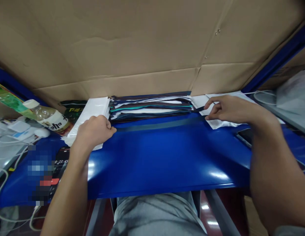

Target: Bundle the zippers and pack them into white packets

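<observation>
A thin dark strip (154,125) stretches between my two hands, just in front of a stack of flat strips (152,107) in black, white, brown and teal. Its left end is pinched in my left hand (93,131), whose fingers are curled closed over a white plastic packet (93,108). At the other end, my right hand (226,109) has thumb and fingertips closed on the strip, above white sheets (217,123). A black strip end (199,109) also reaches from the stack to my right fingertips. The strip's material is too blurred to tell.
The blue tabletop (152,160) has a cardboard wall (142,42) behind it. At left stand a drink bottle (47,116), a phone (60,164) showing a timer, white chargers (22,129) and cables. Another phone (245,136) lies by my right forearm.
</observation>
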Demonstrator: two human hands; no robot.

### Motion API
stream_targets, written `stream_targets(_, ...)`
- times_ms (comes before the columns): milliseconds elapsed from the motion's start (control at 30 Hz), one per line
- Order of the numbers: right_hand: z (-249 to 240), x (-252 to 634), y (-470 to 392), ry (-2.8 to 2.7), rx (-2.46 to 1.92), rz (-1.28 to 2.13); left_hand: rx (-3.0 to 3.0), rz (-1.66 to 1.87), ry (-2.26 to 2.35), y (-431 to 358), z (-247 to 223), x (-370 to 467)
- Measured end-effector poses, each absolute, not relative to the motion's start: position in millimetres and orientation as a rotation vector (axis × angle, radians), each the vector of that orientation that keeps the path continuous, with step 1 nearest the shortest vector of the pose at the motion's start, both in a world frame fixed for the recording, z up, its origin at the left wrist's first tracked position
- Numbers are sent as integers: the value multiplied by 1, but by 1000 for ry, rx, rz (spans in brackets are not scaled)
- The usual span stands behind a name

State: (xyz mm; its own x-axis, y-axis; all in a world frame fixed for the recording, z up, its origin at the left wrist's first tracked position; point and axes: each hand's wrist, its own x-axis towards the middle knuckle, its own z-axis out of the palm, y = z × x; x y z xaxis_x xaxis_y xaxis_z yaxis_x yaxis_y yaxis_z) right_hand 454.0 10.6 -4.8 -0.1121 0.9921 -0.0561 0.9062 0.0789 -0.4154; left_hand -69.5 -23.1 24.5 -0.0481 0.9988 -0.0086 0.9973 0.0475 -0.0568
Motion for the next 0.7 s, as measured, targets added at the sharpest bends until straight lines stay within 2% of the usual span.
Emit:
stream_targets(133,-12,427,14,-2271,-1895,290,-2138,85,-2281,-19,16,-68)
stream_targets(267,-28,373,7,-2488,-1314,272,-2040,-124,-2240,-14,17,-67)
stream_targets(333,-39,345,1,-2639,-964,325,-2045,-165,-2198,-8,20,-65)
stream_targets(400,-50,325,-4,-2713,-792,306,-2058,-151,-2155,3,26,-62)
stream_targets(700,-67,311,-5,-2789,-938,-47,-2162,154,-1897,86,41,-46)
